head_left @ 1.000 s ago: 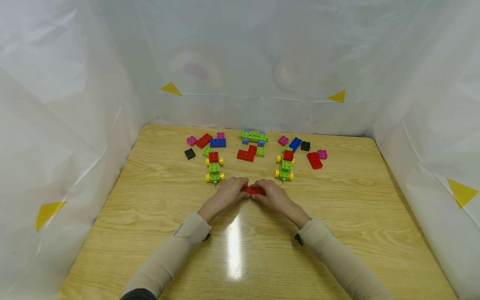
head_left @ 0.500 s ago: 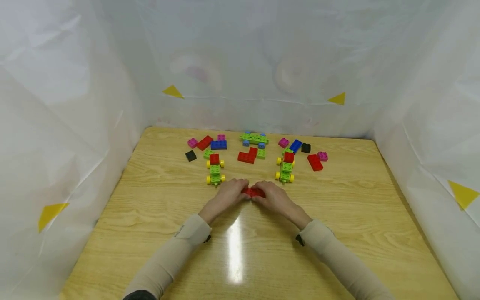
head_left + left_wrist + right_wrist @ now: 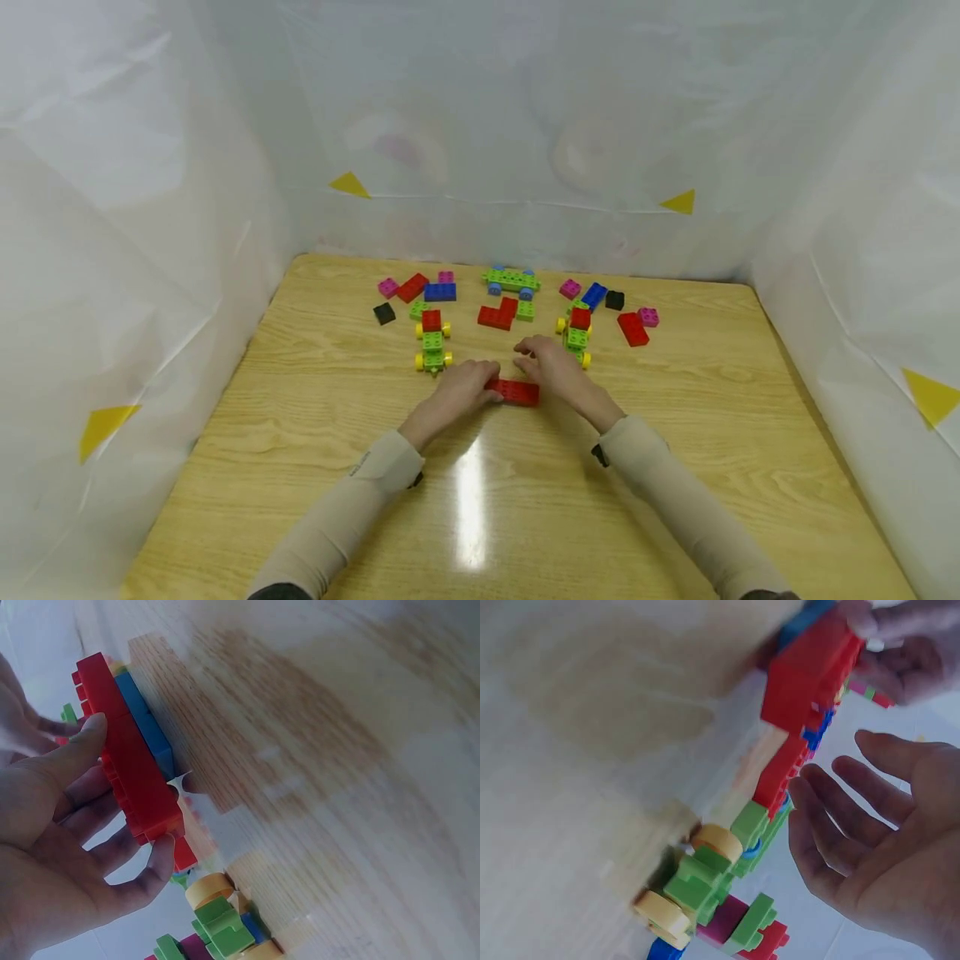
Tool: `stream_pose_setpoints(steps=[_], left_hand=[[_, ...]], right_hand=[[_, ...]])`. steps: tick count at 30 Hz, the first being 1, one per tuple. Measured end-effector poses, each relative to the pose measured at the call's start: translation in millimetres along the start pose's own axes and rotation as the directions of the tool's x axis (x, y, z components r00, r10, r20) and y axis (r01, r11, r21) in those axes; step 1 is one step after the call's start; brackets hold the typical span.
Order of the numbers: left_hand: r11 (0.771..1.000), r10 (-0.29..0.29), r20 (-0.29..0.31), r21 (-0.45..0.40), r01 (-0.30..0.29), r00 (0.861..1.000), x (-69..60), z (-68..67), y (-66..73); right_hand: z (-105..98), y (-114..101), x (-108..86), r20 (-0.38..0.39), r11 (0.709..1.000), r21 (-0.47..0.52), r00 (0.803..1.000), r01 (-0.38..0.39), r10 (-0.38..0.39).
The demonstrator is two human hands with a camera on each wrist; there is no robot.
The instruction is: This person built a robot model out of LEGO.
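Observation:
My left hand (image 3: 459, 390) grips a long red block piece (image 3: 519, 392) at its left end, low over the table's middle. In the left wrist view this piece looks like red bricks (image 3: 139, 757) in a row with a blue brick (image 3: 146, 724) on the side facing the table. Thumb and fingers are curled about the red part. My right hand (image 3: 557, 371) is apart from the piece, just behind its right end, and holds nothing. Its fingers are loosely bent in the right wrist view.
Two block cars with yellow wheels, a left car (image 3: 432, 342) and a right car (image 3: 577, 337), stand beyond the hands. Farther back are a green wheeled base (image 3: 512, 281), red bricks (image 3: 497, 316), blue bricks (image 3: 440, 292), a black brick (image 3: 384, 313) and several pink and green bricks.
My right hand has let go of the red piece and moved up and away from its right end. The left hand keeps its hold, nearly in place.

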State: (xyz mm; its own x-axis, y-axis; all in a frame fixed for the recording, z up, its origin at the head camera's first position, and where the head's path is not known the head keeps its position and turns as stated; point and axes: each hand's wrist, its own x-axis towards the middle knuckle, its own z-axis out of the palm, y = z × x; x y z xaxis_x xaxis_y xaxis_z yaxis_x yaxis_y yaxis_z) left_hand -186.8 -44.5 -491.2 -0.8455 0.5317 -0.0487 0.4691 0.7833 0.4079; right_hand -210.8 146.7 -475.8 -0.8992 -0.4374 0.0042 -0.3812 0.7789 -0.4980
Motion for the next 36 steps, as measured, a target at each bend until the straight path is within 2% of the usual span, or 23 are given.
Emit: stream_pose_setpoints(steps=[6,16,27,32,36], left_hand=[[1.000,0.009,-0.002,-0.001,-0.009,1.000,0.6,1.2,-2.4],[1.000,0.026,-0.026,-0.013,-0.027,0.999,0.2,0.9,-3.1],[1.000,0.014,-0.021,-0.019,-0.015,1.000,-3.1,-0.1,-1.8],[1.000,0.017,-0.029,-0.018,-0.018,0.999,-3.2,0.5,-2.2],[0.999,0.017,-0.025,-0.027,-0.018,1.000,-3.6,1.7,-1.1]], right_hand=[[-9,3,20.8,-0.095,0.998,-0.058,0.995,-0.014,0.008],[-10,9,45.3,-0.167,0.988,-0.139,0.985,-0.067,0.044],[-10,15,58.4,-0.110,0.981,-0.115,0.983,-0.158,0.145],[-9,17,60.7,-0.090,0.976,-0.129,0.982,-0.177,0.166],[-9,19,60.2,-0.088,0.970,-0.173,0.984,-0.168,0.155]])
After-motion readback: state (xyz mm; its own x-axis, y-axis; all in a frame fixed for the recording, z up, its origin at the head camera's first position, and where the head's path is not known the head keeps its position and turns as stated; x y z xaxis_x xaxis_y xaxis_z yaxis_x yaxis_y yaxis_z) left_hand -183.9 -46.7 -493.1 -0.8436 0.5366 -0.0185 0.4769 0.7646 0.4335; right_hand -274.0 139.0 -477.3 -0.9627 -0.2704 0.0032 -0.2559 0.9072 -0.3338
